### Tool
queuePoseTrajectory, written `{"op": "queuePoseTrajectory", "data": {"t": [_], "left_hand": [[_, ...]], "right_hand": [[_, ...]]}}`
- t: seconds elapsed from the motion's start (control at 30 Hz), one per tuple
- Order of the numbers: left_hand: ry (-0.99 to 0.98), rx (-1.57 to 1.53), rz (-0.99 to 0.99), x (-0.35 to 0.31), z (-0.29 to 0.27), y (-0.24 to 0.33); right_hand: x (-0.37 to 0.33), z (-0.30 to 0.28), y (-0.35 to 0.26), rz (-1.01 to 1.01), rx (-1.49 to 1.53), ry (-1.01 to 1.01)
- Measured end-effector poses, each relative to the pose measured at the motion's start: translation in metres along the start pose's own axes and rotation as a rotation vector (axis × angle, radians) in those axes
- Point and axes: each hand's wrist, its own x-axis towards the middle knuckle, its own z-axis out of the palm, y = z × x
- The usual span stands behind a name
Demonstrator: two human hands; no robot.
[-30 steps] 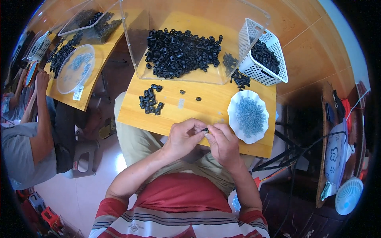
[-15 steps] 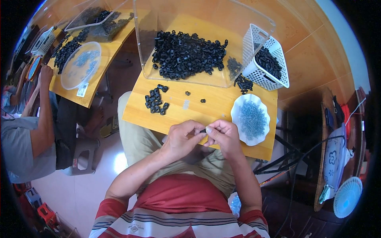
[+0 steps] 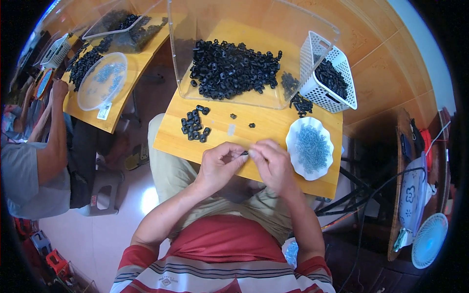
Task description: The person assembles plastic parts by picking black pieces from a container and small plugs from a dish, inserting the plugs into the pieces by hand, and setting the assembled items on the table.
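My left hand (image 3: 219,165) pinches a small black plastic part (image 3: 245,153) between thumb and forefinger, over the table's near edge. Close against it, the fingers of my right hand (image 3: 274,166) are drawn together and slightly blurred; whether they grip that part or something tiny is hidden. Beside my right hand stands a scalloped white dish (image 3: 312,175) of fine blue-grey pieces (image 3: 312,149). Several black plastic parts (image 3: 196,123) lie grouped on the wooden table (image 3: 278,111), beyond my left hand. Two single black pieces, one here (image 3: 233,116) and another nearer (image 3: 251,125), lie farther right.
Behind, a clear plastic bin (image 3: 229,99) surrounds a heap of black parts (image 3: 234,68). At its right is a white perforated basket (image 3: 320,100) of black pieces, some spilled beside it (image 3: 301,105). Leftward, a person in grey (image 3: 22,171) works at another table (image 3: 100,124).
Both hands have shifted slightly up, away from my body. My right fingertips have drawn back a little, so the black part shows more at my left fingertips. The view has shifted slightly.
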Motion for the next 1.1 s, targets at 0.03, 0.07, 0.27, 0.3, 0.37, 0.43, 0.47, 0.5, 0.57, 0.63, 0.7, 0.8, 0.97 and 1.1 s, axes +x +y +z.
{"op": "queuePoseTrajectory", "data": {"t": [0.03,0.07,0.27,0.3,0.37,0.43,0.47,0.5,0.57,0.63,0.7,0.8,0.97,1.1], "left_hand": [[0.001,0.003,0.0,0.0,-0.001,0.001],[-0.001,0.01,-0.005,0.001,-0.001,0.003],[-0.016,-0.05,-0.039,0.001,-0.002,-0.005],[-0.024,-0.056,-0.033,0.001,-0.002,-0.006],[-0.017,-0.08,-0.035,0.0,-0.001,-0.004],[-0.012,-0.105,-0.037,0.0,-0.001,-0.003],[-0.006,-0.097,-0.041,0.0,-0.001,-0.003],[-0.001,-0.089,-0.045,0.001,0.0,-0.003],[0.0,-0.073,-0.034,0.001,0.0,-0.002],[0.003,-0.056,-0.026,0.002,-0.001,-0.001],[0.004,-0.075,-0.013,0.001,-0.001,-0.001],[0.003,-0.089,-0.012,0.003,0.002,-0.001],[-0.004,-0.052,0.025,0.003,0.005,0.0],[-0.022,-0.1,0.003,0.002,0.009,0.007]], "right_hand": [[0.006,0.003,0.006,-0.002,0.003,0.001],[0.013,0.004,0.011,0.031,-0.084,0.038],[0.042,0.016,0.034,0.182,-0.324,-0.057],[0.043,0.016,0.035,0.231,-0.37,-0.136],[0.044,0.017,0.035,0.224,-0.381,-0.143],[0.043,0.018,0.036,0.219,-0.393,-0.15],[0.04,0.019,0.036,0.212,-0.416,-0.139],[0.038,0.02,0.037,0.206,-0.439,-0.129],[0.033,0.02,0.037,0.146,-0.374,-0.044],[0.027,0.018,0.036,0.087,-0.307,0.038],[0.021,0.016,0.032,0.17,-0.032,0.045],[0.007,0.018,0.035,0.368,0.381,0.046],[-0.007,0.017,0.037,0.357,0.668,0.005],[-0.016,0.016,0.04,0.334,0.746,-0.032]]}}
